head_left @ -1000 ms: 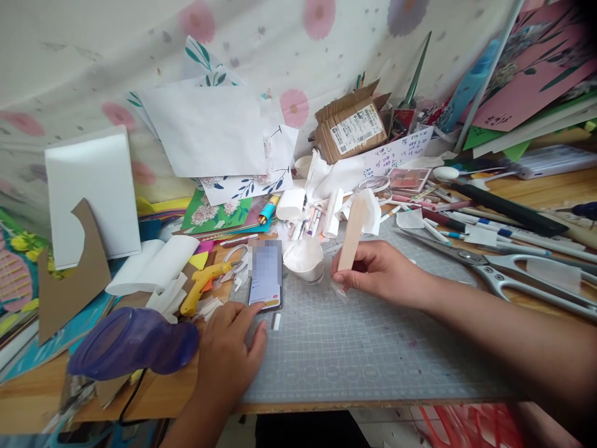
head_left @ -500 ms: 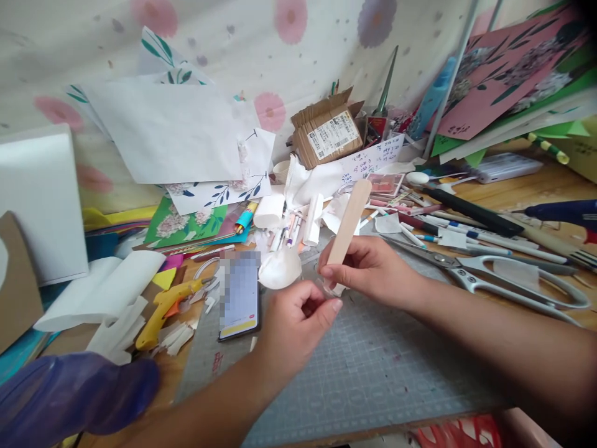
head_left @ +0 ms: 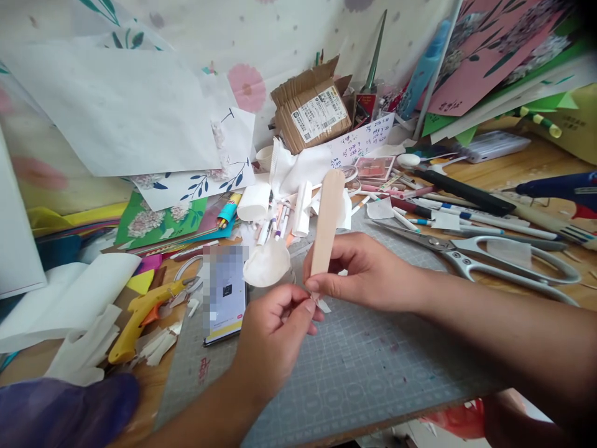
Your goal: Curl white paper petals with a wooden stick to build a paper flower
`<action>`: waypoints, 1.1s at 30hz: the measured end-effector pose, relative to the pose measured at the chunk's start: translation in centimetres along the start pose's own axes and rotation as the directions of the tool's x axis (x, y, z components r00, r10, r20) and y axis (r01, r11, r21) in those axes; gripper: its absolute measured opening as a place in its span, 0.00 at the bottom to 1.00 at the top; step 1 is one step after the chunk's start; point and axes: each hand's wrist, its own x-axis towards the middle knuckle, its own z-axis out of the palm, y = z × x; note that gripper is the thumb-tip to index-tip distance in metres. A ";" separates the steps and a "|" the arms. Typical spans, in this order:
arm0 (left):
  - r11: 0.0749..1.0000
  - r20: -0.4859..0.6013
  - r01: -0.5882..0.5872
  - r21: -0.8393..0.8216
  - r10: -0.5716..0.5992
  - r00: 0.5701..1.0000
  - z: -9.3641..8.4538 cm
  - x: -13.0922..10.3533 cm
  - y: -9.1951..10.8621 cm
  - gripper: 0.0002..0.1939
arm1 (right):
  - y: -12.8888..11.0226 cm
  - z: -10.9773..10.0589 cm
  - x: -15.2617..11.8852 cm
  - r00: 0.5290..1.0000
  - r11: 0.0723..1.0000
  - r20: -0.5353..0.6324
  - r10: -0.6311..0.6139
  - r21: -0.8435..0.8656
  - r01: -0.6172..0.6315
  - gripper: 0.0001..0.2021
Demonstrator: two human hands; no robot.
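A flat wooden craft stick (head_left: 328,218) with a rounded top stands nearly upright in my right hand (head_left: 368,272), pinched between thumb and fingers. Just below and left of it, my left hand (head_left: 280,326) is closed with thumb and fingertips together. A small white scrap (head_left: 323,305) pokes out by those fingertips; what they grip is mostly hidden. Both hands meet above the grey cutting mat (head_left: 364,373). Behind my left hand is a white, petal-like paper piece (head_left: 267,264), and left of it lies a phone (head_left: 226,305) with its screen lit.
Large scissors (head_left: 459,258) lie open at the right, below a row of pens and tools. On the left are a yellow glue gun (head_left: 140,317), paper scraps and a white roll (head_left: 69,292). A torn cardboard box (head_left: 312,112) stands at the back.
The view has shifted, so most things appear farther left. The craft stick stands more upright, and my left fingertips have moved slightly against the stick's lower end.
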 end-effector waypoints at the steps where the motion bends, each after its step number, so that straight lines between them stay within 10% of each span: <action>1: 1.000 -0.008 0.011 -0.005 -0.011 1.000 0.0 0.0 0.0 0.08 | 0.0 0.0 0.0 1.000 1.000 0.009 0.001 -0.005 -0.001 0.06; 33: 0.993 0.005 -0.031 0.114 0.030 1.000 -0.2 0.2 -0.8 0.08 | 0.1 0.0 0.0 0.999 0.992 0.001 0.032 -0.124 -0.032 0.05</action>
